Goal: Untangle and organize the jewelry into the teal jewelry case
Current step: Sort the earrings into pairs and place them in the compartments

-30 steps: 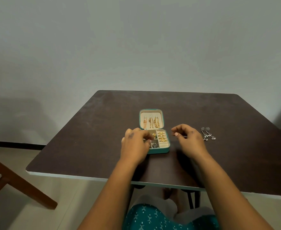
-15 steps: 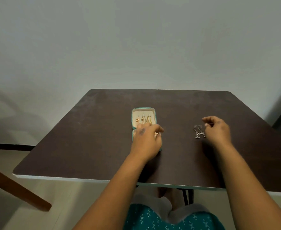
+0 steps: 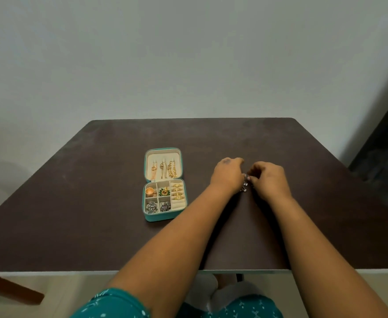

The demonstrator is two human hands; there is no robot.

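Note:
The teal jewelry case (image 3: pixel 158 217) lies open on the dark table (image 3: pixel 73 203). Gold chains hang in its cream lid, and gold rings, brooches and silver pieces fill its compartments. To the right of the case, my left hand (image 3: pixel 228 176) and my right hand (image 3: pixel 268 180) meet over a small silver jewelry piece (image 3: pixel 244 187). Both hands pinch it with curled fingers, just above the tabletop. Most of the silver piece is hidden between the fingers.
A wooden chair leg (image 3: pixel 11 289) shows at the lower left, below the table's front edge. A grey wall stands behind the table. A dark doorway or panel (image 3: pixel 385 148) is at the far right.
My left hand left the case and moved right to the silver jewelry. My right hand closed on that piece. The camera view shifted right and lower.

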